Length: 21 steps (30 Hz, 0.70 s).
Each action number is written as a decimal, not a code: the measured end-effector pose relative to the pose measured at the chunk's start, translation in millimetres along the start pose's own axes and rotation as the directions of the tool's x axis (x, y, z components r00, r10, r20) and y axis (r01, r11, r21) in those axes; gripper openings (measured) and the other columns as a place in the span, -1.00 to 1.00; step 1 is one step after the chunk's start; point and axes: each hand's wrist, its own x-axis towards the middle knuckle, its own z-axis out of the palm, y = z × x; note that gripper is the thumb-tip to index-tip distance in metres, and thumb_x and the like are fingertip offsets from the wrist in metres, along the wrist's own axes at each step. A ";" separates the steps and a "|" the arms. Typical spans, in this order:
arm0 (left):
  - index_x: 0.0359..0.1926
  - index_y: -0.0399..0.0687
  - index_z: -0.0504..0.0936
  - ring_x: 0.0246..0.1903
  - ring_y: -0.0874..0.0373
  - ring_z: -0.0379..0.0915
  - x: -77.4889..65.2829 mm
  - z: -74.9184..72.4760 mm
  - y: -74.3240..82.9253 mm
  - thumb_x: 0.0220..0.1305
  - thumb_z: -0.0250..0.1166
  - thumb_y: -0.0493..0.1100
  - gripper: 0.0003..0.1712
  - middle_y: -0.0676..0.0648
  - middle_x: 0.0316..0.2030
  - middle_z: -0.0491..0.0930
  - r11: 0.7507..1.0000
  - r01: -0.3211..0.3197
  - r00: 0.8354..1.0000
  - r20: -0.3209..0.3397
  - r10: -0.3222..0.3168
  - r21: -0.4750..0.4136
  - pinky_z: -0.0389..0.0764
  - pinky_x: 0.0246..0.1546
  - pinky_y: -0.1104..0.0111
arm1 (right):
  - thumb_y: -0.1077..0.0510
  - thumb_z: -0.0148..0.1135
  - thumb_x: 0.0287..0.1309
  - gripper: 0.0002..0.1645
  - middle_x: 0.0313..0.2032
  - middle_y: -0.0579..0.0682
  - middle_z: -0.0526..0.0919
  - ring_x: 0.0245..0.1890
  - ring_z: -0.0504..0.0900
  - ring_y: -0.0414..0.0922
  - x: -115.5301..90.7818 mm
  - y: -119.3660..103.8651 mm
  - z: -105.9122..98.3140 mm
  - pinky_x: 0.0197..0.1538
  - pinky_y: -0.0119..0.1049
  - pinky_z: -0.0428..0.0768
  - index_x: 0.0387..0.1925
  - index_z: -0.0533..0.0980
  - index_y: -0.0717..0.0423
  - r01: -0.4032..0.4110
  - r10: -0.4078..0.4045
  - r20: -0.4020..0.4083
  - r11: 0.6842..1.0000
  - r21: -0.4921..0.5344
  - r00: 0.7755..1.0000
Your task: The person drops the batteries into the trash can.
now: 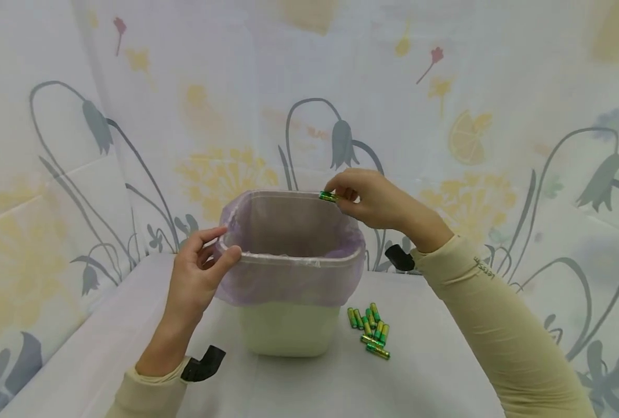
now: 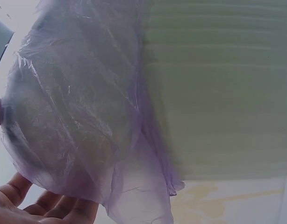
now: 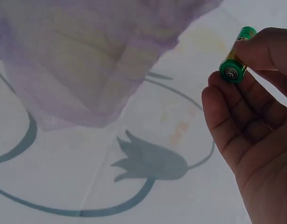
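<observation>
Right hand [image 1: 374, 200] pinches battery [image 1: 327, 197] near open bin rim [image 1: 283, 258]

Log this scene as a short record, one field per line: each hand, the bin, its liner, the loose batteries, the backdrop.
Left hand: holds the bin at its near left rim corner, over the liner
Right hand: pinches one battery near the far right rim corner
Bin: pale, upright on the table
Liner: purple, see-through, folded outward over the rim
Loose batteries: green and gold, grouped on the table right of the bin
Backdrop: pale cloth, flower print
</observation>
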 end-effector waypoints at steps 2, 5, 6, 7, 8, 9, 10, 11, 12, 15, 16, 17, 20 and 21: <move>0.19 -0.22 0.43 -0.02 0.22 0.47 0.6 1.4 -0.7 0.21 0.34 -0.27 -0.47 -0.05 0.15 0.36 1.000 -0.004 1.000 0.000 0.004 -0.004 0.48 -0.06 0.54 | 0.42 0.12 0.12 -0.73 -0.35 0.01 0.59 -0.34 0.51 -0.15 6.6 -3.0 5.7 -0.21 -0.27 0.55 -0.15 0.59 0.19 0.001 -0.001 0.017 1.000 0.021 1.000; 0.19 -0.22 0.43 0.00 0.20 0.46 1.1 2.8 -0.2 0.21 0.33 -0.27 -0.48 -0.05 0.14 0.35 1.000 0.003 1.000 0.004 -0.003 -0.012 0.47 -0.05 0.54 | 0.41 0.14 0.13 -0.74 -0.38 -0.02 0.56 -0.37 0.48 -0.16 13.3 -6.1 16.0 -0.25 -0.30 0.52 -0.16 0.61 0.17 0.004 -0.006 0.051 0.999 0.037 0.999; 0.19 -0.22 0.43 0.00 0.19 0.45 1.0 3.3 0.2 0.21 0.33 -0.27 -0.47 -0.05 0.15 0.35 1.000 0.006 1.000 0.006 -0.006 -0.011 0.47 -0.05 0.54 | 0.41 0.14 0.13 -0.74 -0.39 -0.03 0.54 -0.38 0.46 -0.16 14.9 -6.7 19.4 -0.26 -0.31 0.51 -0.16 0.61 0.17 0.005 -0.007 0.065 0.999 0.040 0.998; 0.19 -0.21 0.43 0.01 0.18 0.44 1.0 3.7 0.6 0.21 0.33 -0.27 -0.47 -0.05 0.15 0.34 1.000 0.010 1.000 0.007 -0.009 -0.011 0.46 -0.05 0.54 | 0.41 0.14 0.13 -0.74 -0.39 -0.05 0.53 -0.39 0.45 -0.16 16.1 -7.2 22.7 -0.27 -0.31 0.50 -0.17 0.61 0.16 0.004 -0.007 0.077 0.999 0.043 0.997; 0.19 -0.21 0.43 0.02 0.18 0.44 1.2 4.2 1.0 0.21 0.33 -0.26 -0.47 -0.05 0.15 0.34 1.000 0.013 1.000 0.008 -0.012 -0.013 0.46 -0.05 0.54 | 0.41 0.15 0.13 -0.74 -0.39 -0.05 0.53 -0.39 0.44 -0.15 17.3 -7.3 25.9 -0.28 -0.31 0.48 -0.18 0.61 0.16 0.007 -0.011 0.086 0.999 0.046 0.996; 0.20 -0.20 0.42 0.03 0.18 0.43 1.2 4.4 1.3 0.21 0.33 -0.26 -0.47 -0.05 0.16 0.33 1.000 0.013 1.000 0.008 -0.013 -0.012 0.46 -0.05 0.55 | 0.41 0.15 0.13 -0.75 -0.39 -0.05 0.53 -0.40 0.43 -0.15 18.3 -7.3 28.9 -0.29 -0.31 0.46 -0.19 0.62 0.15 0.011 -0.015 0.094 0.999 0.044 0.995; 0.20 -0.20 0.42 0.03 0.18 0.43 1.2 4.5 1.8 0.21 0.34 -0.26 -0.47 -0.04 0.16 0.33 1.000 0.014 1.000 0.008 -0.013 -0.009 0.46 -0.05 0.55 | 0.41 0.15 0.12 -0.75 -0.39 -0.05 0.54 -0.40 0.42 -0.15 19.0 -7.3 31.7 -0.30 -0.31 0.46 -0.19 0.62 0.15 0.010 -0.015 0.103 0.999 0.045 0.995; 0.20 -0.20 0.42 0.03 0.18 0.43 1.4 4.7 2.2 0.21 0.34 -0.25 -0.46 -0.04 0.16 0.33 1.000 0.013 1.000 0.007 -0.013 -0.009 0.46 -0.05 0.56 | 0.42 0.15 0.12 -0.75 -0.37 -0.05 0.55 -0.39 0.42 -0.15 19.3 -7.3 34.1 -0.29 -0.32 0.46 -0.20 0.62 0.15 0.008 -0.013 0.112 0.999 0.044 0.994; 0.20 -0.20 0.43 0.02 0.18 0.43 1.6 4.9 2.4 0.21 0.34 -0.25 -0.46 -0.04 0.16 0.34 1.000 0.011 1.000 0.005 -0.011 -0.009 0.46 -0.06 0.56 | 0.42 0.15 0.12 -0.75 -0.36 -0.05 0.56 -0.38 0.43 -0.16 19.2 -7.6 36.2 -0.29 -0.32 0.46 -0.20 0.61 0.15 0.003 -0.009 0.121 0.999 0.048 0.993; 0.19 -0.20 0.43 0.00 0.20 0.45 2.2 5.3 2.7 0.20 0.34 -0.26 -0.47 -0.04 0.14 0.36 1.000 0.004 1.000 -0.002 -0.004 -0.014 0.47 -0.09 0.56 | 0.40 0.16 0.12 -0.76 -0.36 -0.08 0.58 -0.38 0.44 -0.17 19.0 -8.1 41.3 -0.28 -0.32 0.46 -0.21 0.62 0.13 0.002 -0.006 0.137 1.000 0.028 0.991; 0.19 -0.20 0.44 -0.01 0.21 0.46 2.4 5.5 3.0 0.20 0.34 -0.26 -0.47 -0.04 0.14 0.37 1.000 0.000 1.000 -0.005 0.000 -0.016 0.48 -0.09 0.56 | 0.39 0.16 0.12 -0.76 -0.36 -0.10 0.58 -0.38 0.44 -0.18 18.9 -8.3 42.7 -0.27 -0.32 0.46 -0.21 0.62 0.11 0.001 -0.004 0.142 1.000 0.020 0.990; 0.19 -0.20 0.44 -0.03 0.21 0.46 2.6 5.5 3.0 0.20 0.34 -0.27 -0.48 -0.03 0.13 0.38 1.000 -0.002 1.000 -0.008 0.002 -0.019 0.48 -0.10 0.56 | 0.38 0.17 0.12 -0.76 -0.37 -0.11 0.57 -0.38 0.43 -0.19 18.9 -8.3 44.1 -0.27 -0.32 0.46 -0.20 0.62 0.10 0.001 -0.003 0.148 1.000 0.013 0.989; 0.18 -0.20 0.44 -0.06 0.23 0.48 3.2 6.3 3.5 0.20 0.34 -0.28 -0.48 -0.02 0.13 0.38 1.000 -0.009 1.000 -0.015 0.008 -0.024 0.48 -0.12 0.56 | 0.36 0.16 0.13 -0.75 -0.39 -0.13 0.52 -0.40 0.41 -0.20 18.9 -8.5 46.8 -0.28 -0.33 0.45 -0.18 0.62 0.07 0.002 -0.001 0.171 1.000 -0.005 0.985; 0.18 -0.20 0.44 -0.06 0.24 0.48 3.5 6.5 3.6 0.20 0.34 -0.28 -0.48 -0.02 0.13 0.38 1.000 -0.010 1.000 -0.016 0.009 -0.027 0.49 -0.12 0.56 | 0.36 0.16 0.13 -0.75 -0.39 -0.13 0.52 -0.40 0.41 -0.20 18.9 -8.5 47.4 -0.29 -0.33 0.45 -0.17 0.61 0.07 0.000 0.001 0.180 1.000 -0.003 0.984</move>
